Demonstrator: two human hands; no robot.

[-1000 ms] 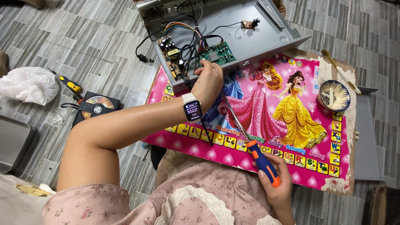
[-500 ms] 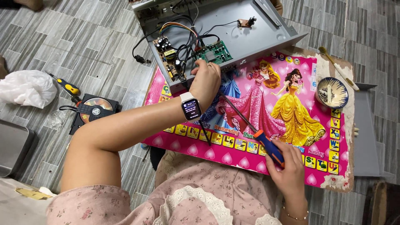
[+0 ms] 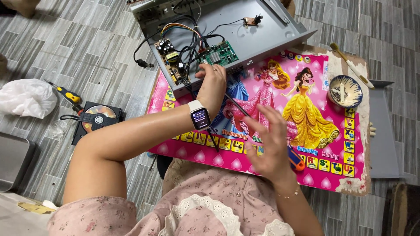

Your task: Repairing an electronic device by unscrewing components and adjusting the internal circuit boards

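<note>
— What's the person on the floor got hold of?

— The left hand is stretched out to the open grey metal case, fingertips pinching something at its near edge, just beside the green circuit board. It's among the black wires, but what exactly is pinched I can't tell from here. There's a smartwatch on that wrist.

— And the other hand?

— The right hand hangs over the pink picture mat, fingers spread and blurred, closed on nothing. Under its heel lies a screwdriver with an orange and blue handle, its long dark shaft running up and left across the mat towards the case. The hand is just over the handle; whether it touches, I can't say.

— Where's the case sitting?

— On the far side, its near edge overlapping the mat's far edge. Inside, left of the green board, is a tan power board with coloured wires arching over it.

— Anything else about?

— A small patterned bowl at the mat's right end (a wooden-handled brush lies just beyond it). Off to the left on the tiles, a disc drive with a disc, a yellow-handled screwdriver and a crumpled white plastic bag.
</note>
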